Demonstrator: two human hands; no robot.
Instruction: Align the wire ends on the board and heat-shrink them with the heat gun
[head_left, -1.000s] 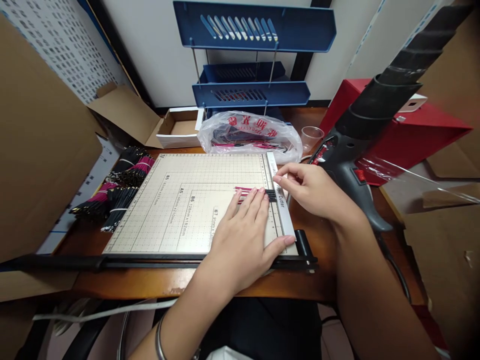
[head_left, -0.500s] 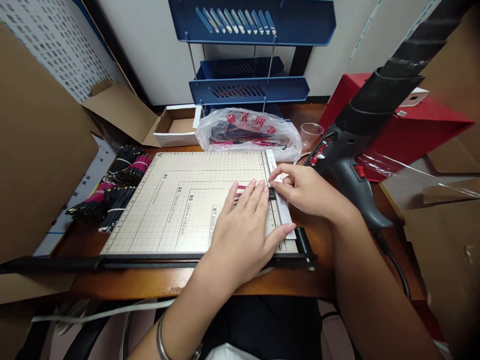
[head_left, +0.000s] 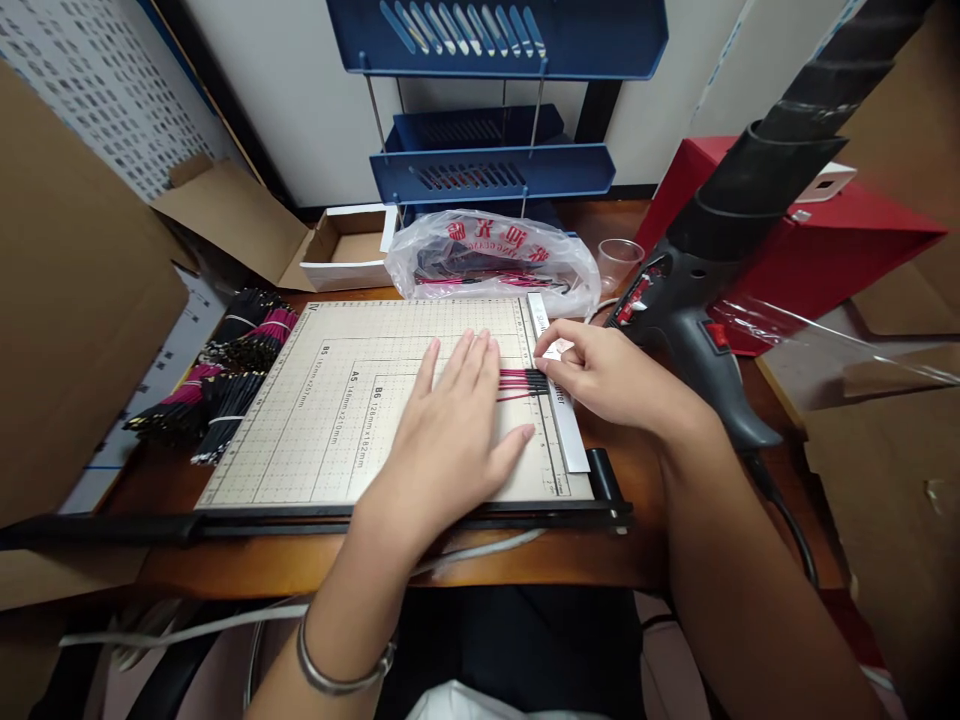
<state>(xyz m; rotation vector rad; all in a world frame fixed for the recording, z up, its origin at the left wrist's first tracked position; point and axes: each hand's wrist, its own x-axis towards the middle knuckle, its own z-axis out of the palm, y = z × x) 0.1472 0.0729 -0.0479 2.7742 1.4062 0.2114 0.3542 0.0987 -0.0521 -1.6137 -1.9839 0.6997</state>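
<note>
My left hand [head_left: 450, 440] lies flat, fingers stretched out, on the gridded board of a paper cutter [head_left: 405, 335]. Several thin pink wires [head_left: 514, 385] with black ends run out from beneath it toward the right. Their black ends reach the white ruler strip [head_left: 568, 430] on the board's right side. My right hand [head_left: 600, 372] is at that strip, thumb and forefinger pinched together by the topmost wire's end. Whatever is between those fingertips is hidden. Under my left palm the rest of the wires cannot be seen.
Bundles of black and pink wires [head_left: 232, 395] lie left of the board. Behind it are a plastic bag [head_left: 487, 265], an open box [head_left: 349, 270], a clear cup [head_left: 619, 262] and blue trays [head_left: 491, 172]. A heat gun [head_left: 690, 300] stands at right; the cutter's handle [head_left: 105, 530] is front left.
My left hand has slid left across the board, uncovering more of the pink wires and their black ends. My right hand stays pinched at the ruler strip.
</note>
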